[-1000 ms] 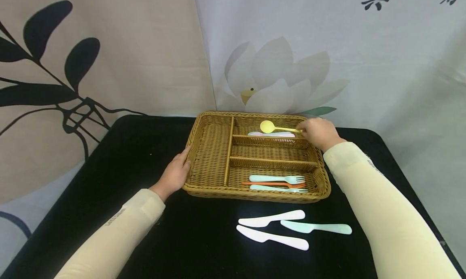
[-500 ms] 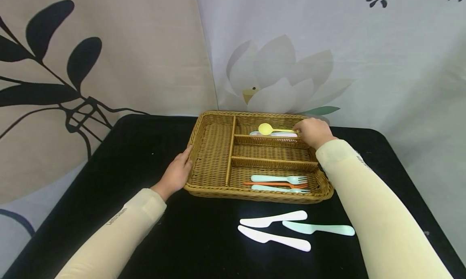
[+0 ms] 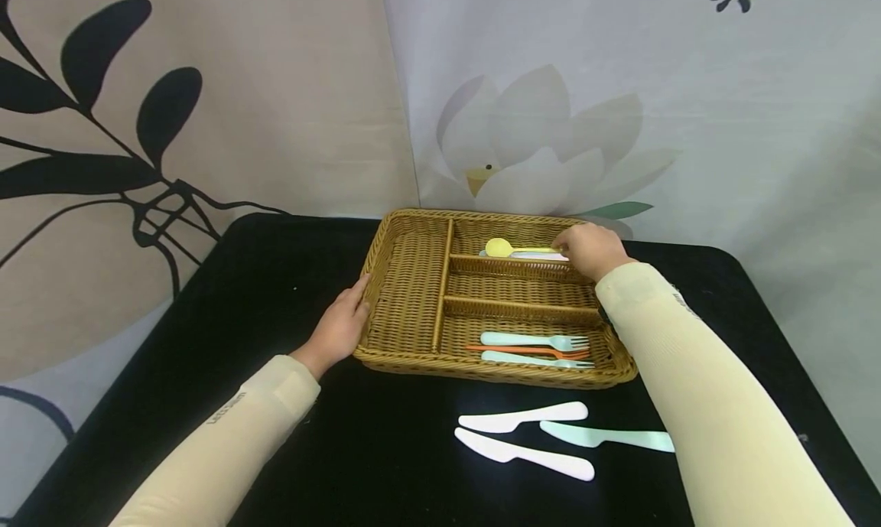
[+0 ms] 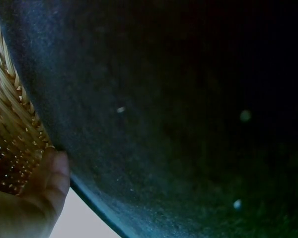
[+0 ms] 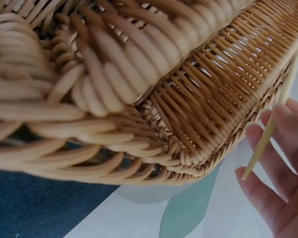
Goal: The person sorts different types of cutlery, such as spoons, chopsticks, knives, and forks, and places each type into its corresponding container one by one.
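My right hand [image 3: 590, 247] pinches the handle end of a yellow spoon [image 3: 499, 248] over the back compartment of a divided wicker basket [image 3: 443, 362]. In the right wrist view, thumb and fingertips hold the spoon's thin handle [image 5: 264, 141] beside the basket's back corner; its bowl is out of that view. Below the spoon lie pale utensils [image 3: 540, 256], partly hidden by the divider. My left hand [image 3: 336, 324] grips the basket's left rim; in the left wrist view its fingertips [image 4: 58, 163] sit right at the woven edge.
The front compartment holds two mint forks [image 3: 530, 339] and an orange fork [image 3: 516, 350]. Before the basket, two white knives [image 3: 530, 454] and a mint knife [image 3: 606, 437] lie on the black tabletop [image 3: 385, 466]. A patterned cloth [image 3: 310, 91] hangs close behind.
My right hand has drawn slightly left and lowered the yellow spoon closer to the pale utensils. My left hand stays at the basket's rim. The head view has shifted a little.
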Available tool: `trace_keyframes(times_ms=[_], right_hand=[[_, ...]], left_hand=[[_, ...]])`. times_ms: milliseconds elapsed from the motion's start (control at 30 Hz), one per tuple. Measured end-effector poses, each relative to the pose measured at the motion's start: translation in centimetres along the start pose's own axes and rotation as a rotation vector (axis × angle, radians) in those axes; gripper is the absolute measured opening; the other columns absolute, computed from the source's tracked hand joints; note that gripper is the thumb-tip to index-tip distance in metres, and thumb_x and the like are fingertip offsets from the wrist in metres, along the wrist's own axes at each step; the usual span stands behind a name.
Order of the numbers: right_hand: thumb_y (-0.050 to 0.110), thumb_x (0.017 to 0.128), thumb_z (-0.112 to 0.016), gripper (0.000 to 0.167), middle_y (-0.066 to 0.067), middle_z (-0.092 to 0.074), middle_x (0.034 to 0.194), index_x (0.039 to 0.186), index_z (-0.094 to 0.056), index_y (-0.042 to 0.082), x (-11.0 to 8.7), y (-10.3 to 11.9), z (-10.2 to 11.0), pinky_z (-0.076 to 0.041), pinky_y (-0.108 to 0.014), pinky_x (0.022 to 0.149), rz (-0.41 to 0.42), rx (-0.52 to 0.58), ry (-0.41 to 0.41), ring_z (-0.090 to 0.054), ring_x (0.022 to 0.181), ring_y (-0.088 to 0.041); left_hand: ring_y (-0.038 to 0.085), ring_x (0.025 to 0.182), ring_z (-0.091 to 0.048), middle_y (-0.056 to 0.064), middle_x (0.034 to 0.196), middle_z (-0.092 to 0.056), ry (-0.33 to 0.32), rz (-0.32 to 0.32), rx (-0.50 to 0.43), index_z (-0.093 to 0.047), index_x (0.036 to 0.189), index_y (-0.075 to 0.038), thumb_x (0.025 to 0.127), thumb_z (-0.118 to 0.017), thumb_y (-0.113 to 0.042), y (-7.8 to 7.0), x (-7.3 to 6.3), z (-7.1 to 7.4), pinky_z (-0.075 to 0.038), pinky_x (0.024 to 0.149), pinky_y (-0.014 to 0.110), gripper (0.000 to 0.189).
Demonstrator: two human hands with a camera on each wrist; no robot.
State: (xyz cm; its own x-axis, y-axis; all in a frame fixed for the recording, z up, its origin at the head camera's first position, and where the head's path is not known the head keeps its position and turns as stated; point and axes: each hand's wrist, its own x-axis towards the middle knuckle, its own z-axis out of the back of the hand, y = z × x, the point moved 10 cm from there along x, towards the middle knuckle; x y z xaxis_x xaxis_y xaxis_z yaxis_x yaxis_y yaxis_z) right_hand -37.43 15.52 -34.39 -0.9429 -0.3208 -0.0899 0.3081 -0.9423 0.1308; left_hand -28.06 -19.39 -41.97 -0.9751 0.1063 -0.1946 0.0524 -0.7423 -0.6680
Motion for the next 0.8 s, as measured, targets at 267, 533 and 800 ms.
trace_keyframes(times_ms=[267,533,800], right_hand=[[-0.002,0.095,-0.053,0.030,-0.015,-0.068,0.115,0.118,-0.070,0.008,0.2,0.2,-0.2,-0.049,-0.050,0.092,-0.005,0.007,-0.005,-0.061,0.106,-0.033],[0.005,0.094,-0.059,0.026,-0.016,-0.067,0.116,0.118,-0.069,0.008,0.0,-0.5,-0.4,-0.051,-0.049,0.087,-0.028,0.044,-0.012,-0.062,0.105,-0.033],[0.010,0.096,-0.059,0.030,-0.020,-0.063,0.123,0.125,-0.064,0.005,-0.4,-0.9,0.1,-0.051,-0.050,0.084,-0.048,0.188,0.000,-0.062,0.105,-0.035]], left_hand=[[0.034,0.116,-0.048,0.021,0.145,-0.035,-0.005,-0.001,0.002,-0.009,0.157,-0.017,0.106,-0.028,-0.023,-0.1,0.0,0.1,-0.038,0.103,0.054,0.055],[0.038,0.131,-0.040,0.022,0.149,-0.031,-0.004,0.001,0.010,-0.007,0.157,-0.017,0.106,-0.027,-0.023,0.0,0.1,-0.2,-0.031,0.109,0.055,0.055],[0.038,0.133,-0.038,0.023,0.149,-0.033,-0.025,-0.021,0.019,-0.010,0.157,-0.014,0.105,-0.028,-0.021,-0.4,0.1,0.2,-0.029,0.111,0.055,0.055]])
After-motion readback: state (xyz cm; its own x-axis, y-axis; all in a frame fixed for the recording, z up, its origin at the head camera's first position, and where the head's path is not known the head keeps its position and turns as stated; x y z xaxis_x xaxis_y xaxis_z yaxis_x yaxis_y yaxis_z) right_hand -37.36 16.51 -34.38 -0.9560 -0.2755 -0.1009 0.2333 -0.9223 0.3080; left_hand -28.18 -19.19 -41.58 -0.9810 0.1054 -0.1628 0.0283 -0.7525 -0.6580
